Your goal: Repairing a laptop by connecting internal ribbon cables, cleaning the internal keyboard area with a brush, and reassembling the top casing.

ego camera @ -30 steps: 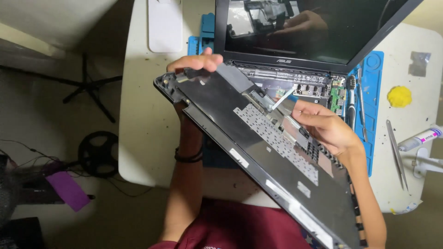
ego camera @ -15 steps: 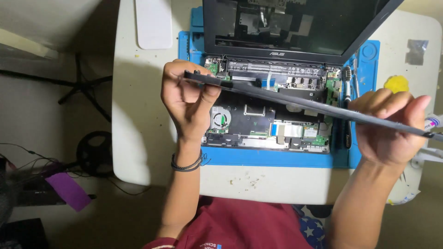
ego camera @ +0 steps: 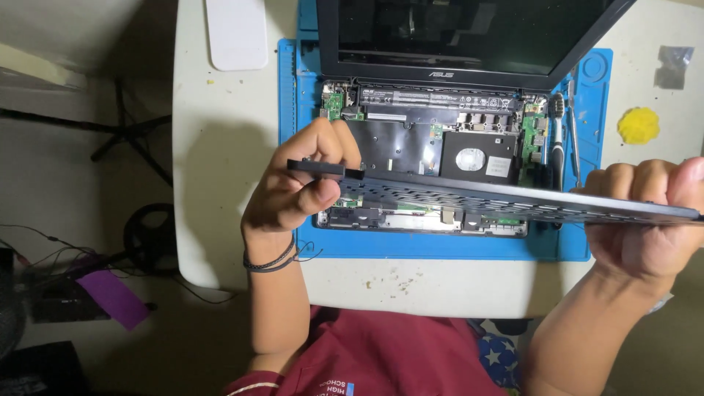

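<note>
Keyboard cover (ego camera: 499,199) is lifted clear of the opened laptop base (ego camera: 433,158) below, left hand (ego camera: 290,194) and right hand (ego camera: 645,231) each clamped on one end, not yet set down

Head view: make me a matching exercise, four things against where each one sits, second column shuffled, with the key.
Things:
1. keyboard cover
2. yellow blob
3. white slab
4. purple sheet

Places:
A. on the floor, left of the table
B. table's far left, beside the blue mat
C. held edge-on between left hand and right hand, over the open laptop
D. table's right side, past the mat

Pairs: 1-C, 2-D, 3-B, 4-A
</note>
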